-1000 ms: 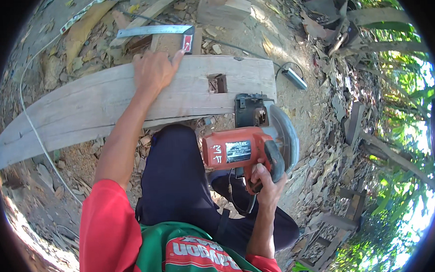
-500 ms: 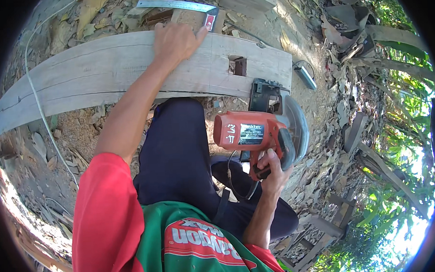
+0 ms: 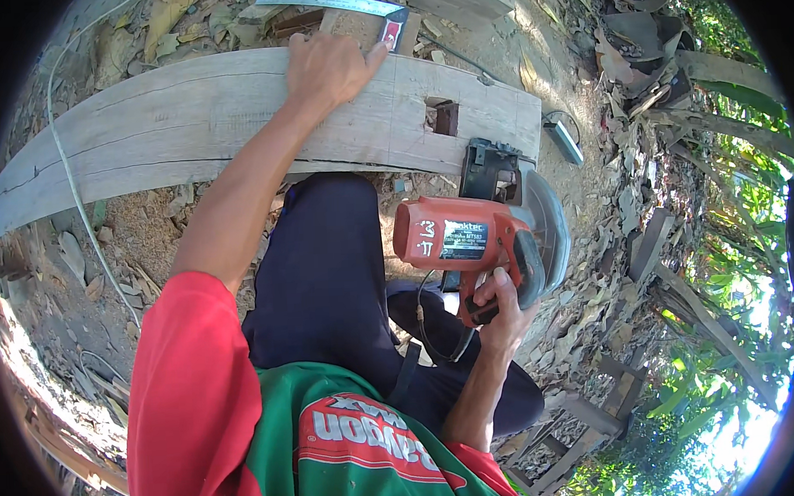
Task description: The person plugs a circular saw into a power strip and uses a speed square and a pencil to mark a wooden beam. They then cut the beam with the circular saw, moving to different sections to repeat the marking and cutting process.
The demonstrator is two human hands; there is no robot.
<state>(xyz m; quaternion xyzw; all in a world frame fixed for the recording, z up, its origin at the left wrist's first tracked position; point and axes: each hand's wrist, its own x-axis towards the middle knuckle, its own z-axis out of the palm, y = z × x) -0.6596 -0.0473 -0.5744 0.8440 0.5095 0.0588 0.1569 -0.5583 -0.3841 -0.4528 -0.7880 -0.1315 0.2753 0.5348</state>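
Observation:
A weathered wooden beam lies crosswise in front of me, with a square hole cut near its right end. My left hand rests on the beam's far edge, fingers apart and tips draped over it, thumb beside the handle of a metal square lying beyond the beam. My right hand grips the rear handle of an orange circular saw. The saw's dark base plate is at the beam's near edge, below and right of the hole; whether it rests on the wood I cannot tell.
My bent knee is just below the beam. A pale cord crosses the beam's left part. A small dark tool lies past the beam's right end. Dry leaves, scraps, branches and foliage surround the work.
The scene has shifted up and to the right in the picture. Both hands, the saw and the beam keep about the same positions relative to one another.

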